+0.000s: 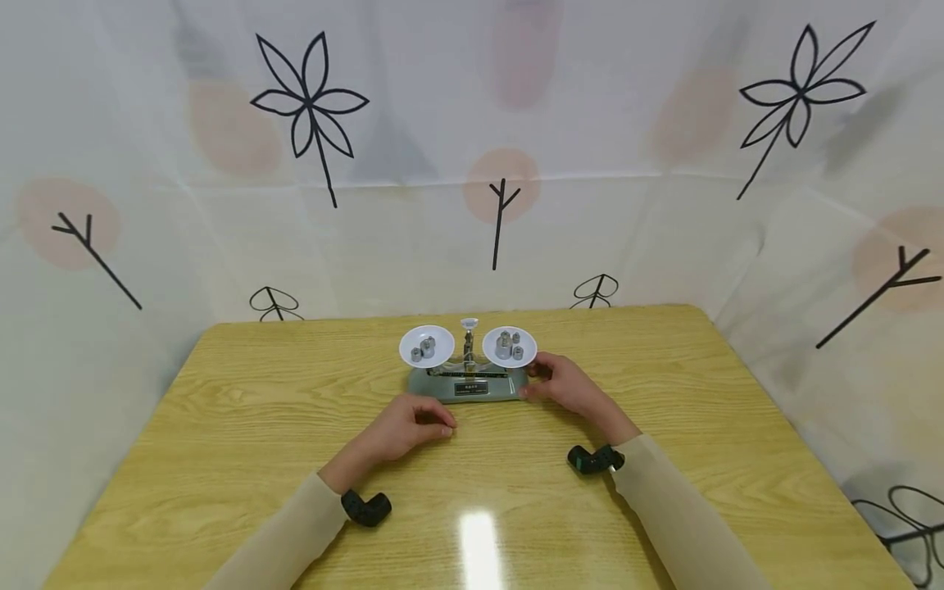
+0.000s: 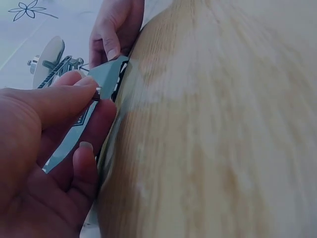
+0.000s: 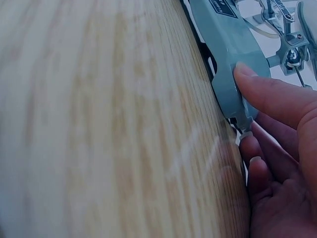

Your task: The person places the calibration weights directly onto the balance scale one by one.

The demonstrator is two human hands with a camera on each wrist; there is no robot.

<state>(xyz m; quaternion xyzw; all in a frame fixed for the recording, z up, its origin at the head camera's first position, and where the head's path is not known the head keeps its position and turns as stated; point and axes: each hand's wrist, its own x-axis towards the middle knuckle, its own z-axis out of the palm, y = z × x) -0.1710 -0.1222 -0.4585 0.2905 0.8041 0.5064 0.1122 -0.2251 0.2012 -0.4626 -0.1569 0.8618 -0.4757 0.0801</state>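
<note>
A grey-green balance scale point(image 1: 435, 385) stands on the table with two white pans. Small metal weights point(image 1: 428, 347) sit in the left pan, and several more weights point(image 1: 504, 347) are in the right pan. My left hand point(image 1: 401, 426) is in front of the base's left half. Between its thumb and fingertips it pinches a small metal weight point(image 2: 97, 93), mostly covered by the fingers. At the base's right end, my right hand point(image 1: 564, 383) grips the scale, thumb point(image 3: 267, 91) on the front face and fingers curled at the end.
The wooden table point(image 1: 280, 369) extends around the scale on all sides. Behind it hangs a pale patterned cloth point(image 1: 413, 246). A black wrist camera point(image 1: 366, 509) is strapped to the left wrist, and another camera point(image 1: 594, 460) to the right.
</note>
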